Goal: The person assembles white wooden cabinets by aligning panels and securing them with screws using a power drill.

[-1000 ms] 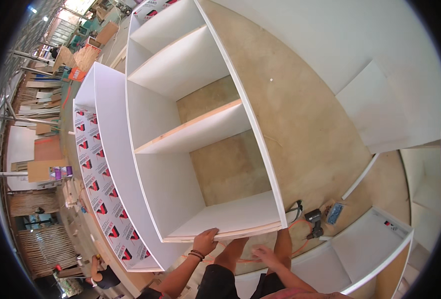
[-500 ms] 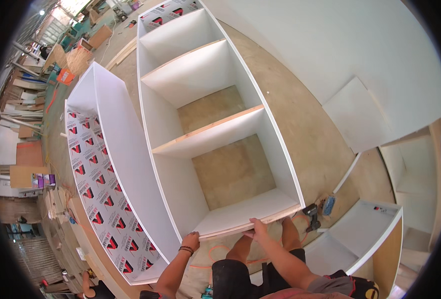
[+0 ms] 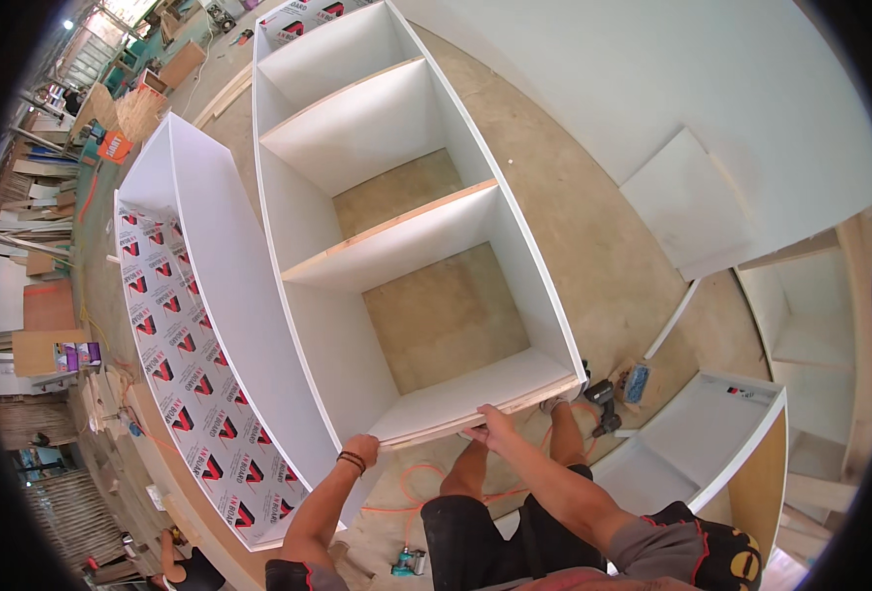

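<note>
Left hand (image 3: pixel 362 448) and right hand (image 3: pixel 493 426), fingers curled, grip the near bottom edge of a tall white laminated shelving cabinet (image 3: pixel 426 236) lying open-faced on the dusty workshop floor (image 3: pixel 613 256).

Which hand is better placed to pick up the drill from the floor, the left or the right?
Probably the right hand. It rests on the near edge of the white cabinet, closer to the drill lying by the right corner. The left hand grips that edge farther away.
</note>
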Demonstrator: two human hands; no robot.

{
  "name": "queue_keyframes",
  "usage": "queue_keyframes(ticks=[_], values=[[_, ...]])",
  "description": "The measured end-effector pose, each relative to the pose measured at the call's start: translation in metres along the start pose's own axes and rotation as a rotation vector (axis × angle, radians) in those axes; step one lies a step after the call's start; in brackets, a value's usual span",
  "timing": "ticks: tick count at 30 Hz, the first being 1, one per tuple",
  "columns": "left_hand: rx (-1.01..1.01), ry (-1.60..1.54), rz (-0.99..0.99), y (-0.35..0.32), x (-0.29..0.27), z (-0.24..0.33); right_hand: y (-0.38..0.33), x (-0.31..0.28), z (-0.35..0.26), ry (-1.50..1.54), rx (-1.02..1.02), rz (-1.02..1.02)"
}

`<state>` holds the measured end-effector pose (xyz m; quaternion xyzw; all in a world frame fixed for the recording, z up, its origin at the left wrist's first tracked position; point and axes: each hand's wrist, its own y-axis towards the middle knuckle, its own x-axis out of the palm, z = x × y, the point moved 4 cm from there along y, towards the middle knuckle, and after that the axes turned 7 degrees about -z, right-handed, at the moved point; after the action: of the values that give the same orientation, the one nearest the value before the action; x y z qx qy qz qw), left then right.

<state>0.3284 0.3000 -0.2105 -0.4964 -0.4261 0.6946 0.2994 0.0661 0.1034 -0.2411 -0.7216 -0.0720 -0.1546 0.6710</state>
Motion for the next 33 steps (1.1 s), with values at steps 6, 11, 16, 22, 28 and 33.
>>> queue_keyframes(ticks=[6, 11, 16, 22, 28, 33], values=[[0.036, 0.032, -0.042, -0.009, -0.024, 0.015, -0.017, 0.001, -0.017, -0.026, 0.053, 0.015], [0.049, 0.060, -0.041, -0.012, -0.038, 0.035, -0.040, 0.002, -0.044, -0.057, 0.070, -0.008], [0.067, -0.003, -0.015, -0.019, -0.065, 0.081, -0.074, -0.014, -0.086, -0.094, 0.074, 0.041], [0.124, -0.063, 0.053, -0.045, -0.132, 0.161, -0.132, -0.033, -0.170, -0.173, 0.064, 0.034], [0.066, -0.138, 0.108, -0.032, -0.176, 0.253, -0.168, -0.075, -0.263, -0.289, 0.099, 0.042], [0.102, -0.151, 0.145, 0.009, -0.193, 0.335, -0.167, -0.136, -0.343, -0.310, 0.123, 0.027]])
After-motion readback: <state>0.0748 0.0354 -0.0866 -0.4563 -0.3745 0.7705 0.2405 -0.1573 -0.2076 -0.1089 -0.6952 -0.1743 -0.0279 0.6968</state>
